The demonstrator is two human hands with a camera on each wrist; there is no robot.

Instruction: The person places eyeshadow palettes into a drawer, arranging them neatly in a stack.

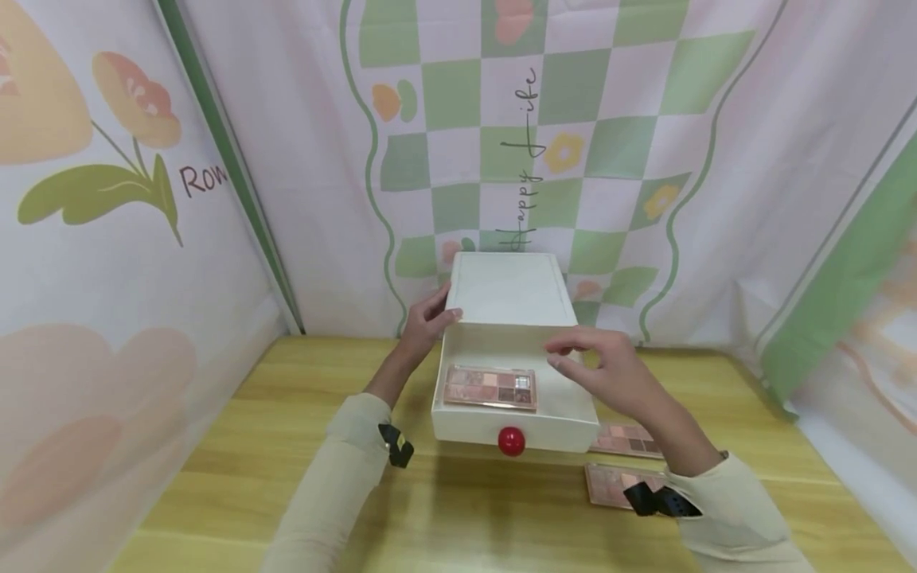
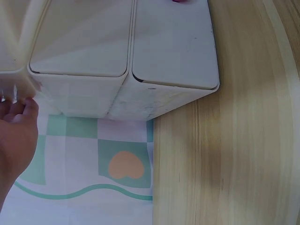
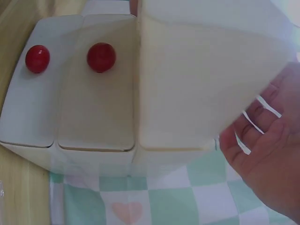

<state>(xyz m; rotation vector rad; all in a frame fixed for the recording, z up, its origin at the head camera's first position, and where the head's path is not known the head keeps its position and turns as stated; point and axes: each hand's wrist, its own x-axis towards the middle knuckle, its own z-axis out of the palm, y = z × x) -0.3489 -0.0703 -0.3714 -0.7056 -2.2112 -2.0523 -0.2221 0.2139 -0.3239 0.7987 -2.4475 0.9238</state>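
Observation:
A white drawer cabinet (image 1: 512, 288) stands on the table with its top drawer (image 1: 473, 426) pulled out toward me. An eyeshadow palette (image 1: 490, 387) with a clear lid lies in that drawer, near its front left. My left hand (image 1: 427, 322) holds the cabinet at its upper left front corner, thumb at the edge and fingers along the side. Over the drawer's right wall hovers my right hand (image 1: 609, 370), fingers loosely bent and nothing between them. The right wrist view shows this hand (image 3: 269, 140) beside the drawer's outer wall.
Two more palettes, one farther back (image 1: 623, 440) and one nearer (image 1: 616, 485), lie on the wooden table (image 1: 286, 454) right of the cabinet. A red knob (image 1: 511, 441) sticks out from the open drawer. Below, two shut drawers carry red knobs (image 3: 101, 57). A patterned curtain (image 1: 516, 159) hangs behind.

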